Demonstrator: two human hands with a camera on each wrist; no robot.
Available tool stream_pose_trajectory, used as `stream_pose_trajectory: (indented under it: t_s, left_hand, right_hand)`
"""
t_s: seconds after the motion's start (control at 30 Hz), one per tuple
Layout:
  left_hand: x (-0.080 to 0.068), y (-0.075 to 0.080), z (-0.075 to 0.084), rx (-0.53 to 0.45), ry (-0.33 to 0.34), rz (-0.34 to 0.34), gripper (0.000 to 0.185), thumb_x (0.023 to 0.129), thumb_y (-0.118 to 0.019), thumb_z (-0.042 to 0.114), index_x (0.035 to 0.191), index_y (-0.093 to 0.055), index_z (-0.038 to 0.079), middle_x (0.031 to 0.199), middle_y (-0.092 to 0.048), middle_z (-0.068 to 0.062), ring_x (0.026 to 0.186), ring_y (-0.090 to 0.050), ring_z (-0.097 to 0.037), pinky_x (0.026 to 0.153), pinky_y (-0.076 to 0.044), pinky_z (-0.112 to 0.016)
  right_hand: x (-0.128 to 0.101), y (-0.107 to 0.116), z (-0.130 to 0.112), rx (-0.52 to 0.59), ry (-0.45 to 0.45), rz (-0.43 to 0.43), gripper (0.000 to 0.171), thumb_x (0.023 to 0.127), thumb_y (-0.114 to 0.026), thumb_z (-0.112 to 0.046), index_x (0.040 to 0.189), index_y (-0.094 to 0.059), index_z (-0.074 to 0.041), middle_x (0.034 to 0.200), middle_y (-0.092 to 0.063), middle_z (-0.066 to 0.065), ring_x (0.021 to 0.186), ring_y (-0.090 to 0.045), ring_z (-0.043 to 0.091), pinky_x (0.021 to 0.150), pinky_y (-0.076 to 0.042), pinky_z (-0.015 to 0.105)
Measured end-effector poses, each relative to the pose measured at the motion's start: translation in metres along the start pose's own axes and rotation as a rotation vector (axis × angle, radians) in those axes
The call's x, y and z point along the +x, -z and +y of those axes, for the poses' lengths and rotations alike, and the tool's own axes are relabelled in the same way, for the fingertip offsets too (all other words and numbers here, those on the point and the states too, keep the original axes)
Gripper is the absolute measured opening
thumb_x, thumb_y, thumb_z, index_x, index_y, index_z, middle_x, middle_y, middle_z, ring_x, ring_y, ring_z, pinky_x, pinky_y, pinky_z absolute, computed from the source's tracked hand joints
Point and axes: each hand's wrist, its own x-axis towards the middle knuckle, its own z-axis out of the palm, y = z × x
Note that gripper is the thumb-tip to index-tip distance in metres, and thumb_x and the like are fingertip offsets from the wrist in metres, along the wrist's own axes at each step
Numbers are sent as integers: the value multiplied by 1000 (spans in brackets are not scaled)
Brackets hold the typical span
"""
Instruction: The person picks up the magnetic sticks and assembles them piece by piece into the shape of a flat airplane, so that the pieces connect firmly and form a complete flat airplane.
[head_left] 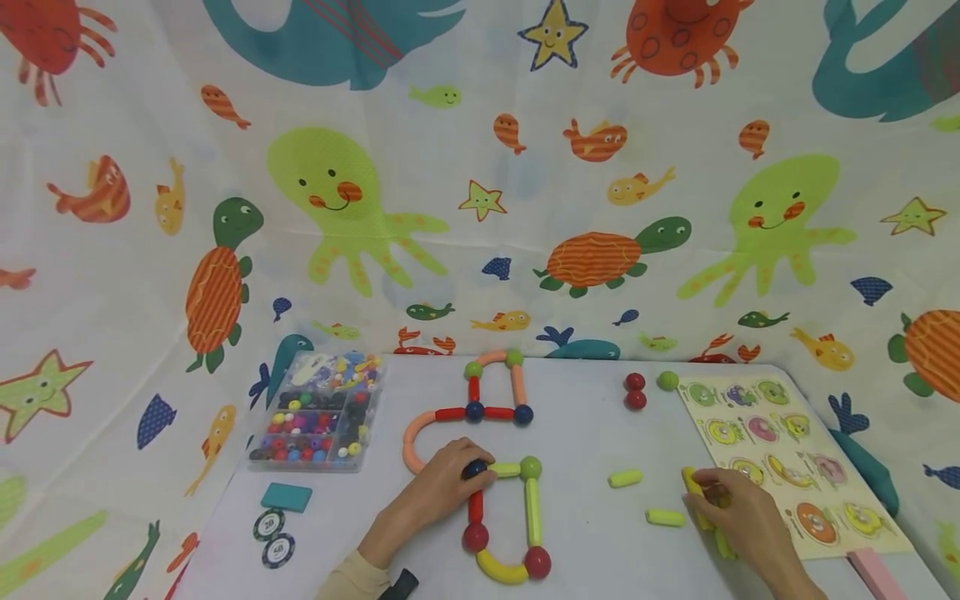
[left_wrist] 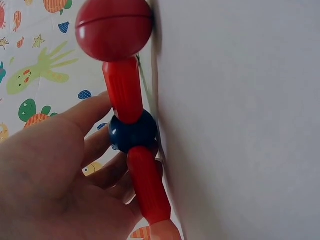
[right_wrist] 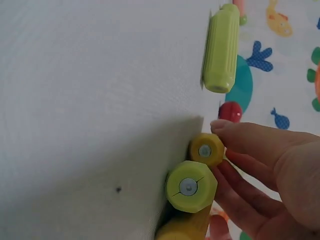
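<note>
My left hand (head_left: 447, 477) holds the navy ball (left_wrist: 133, 131) between thumb and fingers. From this ball a red rod (left_wrist: 122, 90) runs to a red ball (left_wrist: 114, 27), and a second red rod (left_wrist: 148, 185) leaves the other side. In the head view they belong to a linked figure with a light-green rod (head_left: 533, 510) and a curved yellow piece (head_left: 501, 568). On the right, my right hand (head_left: 738, 515) pinches a yellow piece (right_wrist: 206, 149). A light-green rod (right_wrist: 191, 186) lies against it, end toward the camera. Part of the yellow pieces is hidden under the hand.
Two loose light-green rods (head_left: 626, 478) lie left of my right hand. A picture board (head_left: 817, 467) is at the right, with a pink block (head_left: 876, 573). Red balls (head_left: 635, 392) and a green ball (head_left: 667, 381) sit farther back. At the left are a bead box (head_left: 318, 412) and chips (head_left: 278, 550).
</note>
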Motion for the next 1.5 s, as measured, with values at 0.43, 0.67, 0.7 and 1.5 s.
stream_pose_trajectory:
  t_s: [0.43,0.67,0.7,1.5]
  left_hand:
    - [1,0,0,5,-8,1,26,97,-68,32,118,-71,17,109,-65,3,106,-60,-14,96,-53,-33]
    - [1,1,-1,2,-10,9,25,97,-69,31,117,-72,18,109,-65,3,107,-60,-14,97,-53,-33]
    - [1,1,-2,-1,-13,10,25,97,-69,32,117,-72,18,109,-66,4,107,-60,-14,97,-53,-33]
    - [1,0,-3,2,-33,9,24,97,-70,30,117,-73,18,107,-67,4,104,-61,-9,94,-53,-30]
  right_hand:
    - [10,-5,-11,90,111,114,34,89,-77,-15,121,-70,-8,113,-73,13,106,-67,32,87,-54,49]
    - [31,-13,-49,183,336,170,29,88,-79,-14,116,-73,-16,110,-75,1,97,-71,18,83,-57,25]
    - [35,-16,-56,208,357,145,29,88,-79,-13,116,-73,-16,111,-75,0,97,-70,15,84,-57,23]
    - [80,-81,-141,306,457,-114,25,90,-78,-16,114,-75,-22,114,-73,-5,108,-68,16,96,-56,38]
